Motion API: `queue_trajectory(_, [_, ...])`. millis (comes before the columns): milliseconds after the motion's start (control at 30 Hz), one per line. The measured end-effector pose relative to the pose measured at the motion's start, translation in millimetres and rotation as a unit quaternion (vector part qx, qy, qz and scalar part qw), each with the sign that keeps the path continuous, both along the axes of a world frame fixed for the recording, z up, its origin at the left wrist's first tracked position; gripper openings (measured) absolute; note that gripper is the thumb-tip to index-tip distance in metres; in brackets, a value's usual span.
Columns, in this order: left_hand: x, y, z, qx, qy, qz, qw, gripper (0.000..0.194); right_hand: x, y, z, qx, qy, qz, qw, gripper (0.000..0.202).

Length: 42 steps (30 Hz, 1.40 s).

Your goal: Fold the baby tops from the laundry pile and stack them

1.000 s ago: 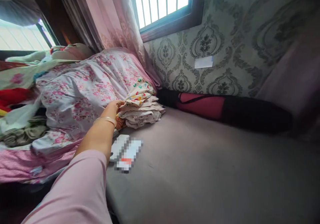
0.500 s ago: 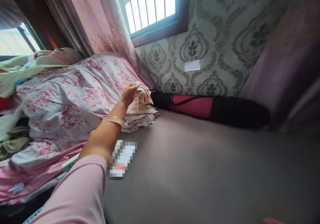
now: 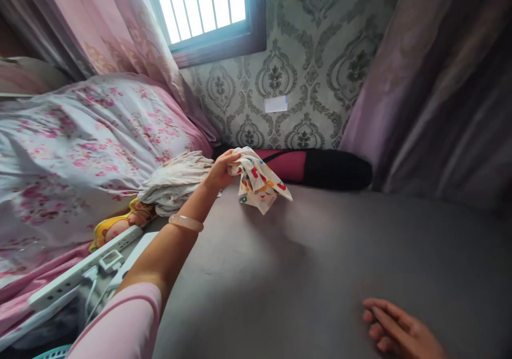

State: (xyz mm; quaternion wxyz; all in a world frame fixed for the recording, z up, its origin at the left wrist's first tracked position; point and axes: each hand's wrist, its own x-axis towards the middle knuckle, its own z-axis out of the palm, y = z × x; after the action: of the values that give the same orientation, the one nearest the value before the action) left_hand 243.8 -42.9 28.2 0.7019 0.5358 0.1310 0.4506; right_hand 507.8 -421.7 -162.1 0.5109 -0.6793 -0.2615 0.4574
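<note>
My left hand (image 3: 224, 169) is closed on a white cloth (image 3: 260, 180) with red, yellow and green prints, which hangs over the grey surface (image 3: 320, 273). Behind and left of that wrist lies a pile of pale folded cloths (image 3: 176, 180). At the lower right, my right hand (image 3: 394, 327) is above the grey surface, its fingers curled and the thumb near the index finger. Nothing shows between those fingers.
A black and pink long bag (image 3: 336, 168) lies along the patterned wall. Floral bedding (image 3: 80, 151) fills the left side. A white power strip (image 3: 86, 265) with plugs and a yellow plush item (image 3: 120, 225) sit near my left forearm.
My left hand has lifted the printed cloth off the pile and moved it right. My right hand has come further into view. The camera view has turned right.
</note>
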Motion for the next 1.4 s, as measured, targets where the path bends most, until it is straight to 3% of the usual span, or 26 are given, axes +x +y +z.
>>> queue_trajectory(100, [18,-20,-17.4,-0.028,-0.021,-0.026,0.999,0.023,2,0,-6.7,-0.002,-0.006,0.021,1.0,0.051])
queue_trajectory(233, [39,-50,-34.8,-0.057,-0.037,-0.052,0.996,0.02,3,6,-2.4,-0.028,-0.021,0.112,0.993,0.052])
queue_trajectory(300, [49,-65,-41.3,-0.072,-0.041,-0.058,0.995,0.019,2,16,12.9,-0.033,-0.047,0.153,0.987,0.048])
queue_trajectory(367, [59,-80,-46.8,-0.086,-0.042,-0.066,0.993,0.019,-3,32,36.2,0.009,-0.097,0.154,0.983,0.042])
queue_trajectory(533, [83,-110,-58.6,-0.118,-0.05,-0.096,0.987,0.02,-28,81,97.2,0.171,-0.191,0.065,0.964,0.032])
queue_trajectory(633, [95,-123,-67.8,-0.138,-0.055,-0.117,0.982,0.021,-43,102,113.1,0.229,-0.216,0.042,0.948,0.029])
queue_trajectory(800, [111,-131,-85.7,-0.224,-0.037,-0.164,0.96,0.028,-46,125,99.2,0.237,-0.208,-0.023,0.949,0.024])
queue_trajectory(933, [121,-133,-101.2,-0.267,-0.081,-0.116,0.953,0.04,-35,140,80.3,0.214,-0.168,-0.084,0.959,0.024])
queue_trajectory(1067, [125,-143,-122.9,-0.168,-0.088,-0.105,0.976,0.047,-22,153,71.8,0.21,-0.152,-0.204,0.944,0.028])
queue_trajectory(1167, [126,-152,-137.3,-0.07,-0.013,-0.133,0.989,0.067,-14,159,66.5,0.204,-0.17,-0.238,0.934,0.03])
queue_trajectory(1233, [126,-155,-141.4,-0.045,0.053,-0.137,0.988,0.08,-8,159,62.7,0.201,-0.189,-0.245,0.929,0.029])
queue_trajectory(1300, [125,-157,-140.6,-0.042,0.092,-0.128,0.987,0.072,-2,156,60.6,0.206,-0.208,-0.247,0.924,0.029])
queue_trajectory(1400, [124,-155,-133.7,-0.039,0.079,-0.128,0.988,0.042,9,147,63.6,0.223,-0.23,-0.241,0.916,0.031])
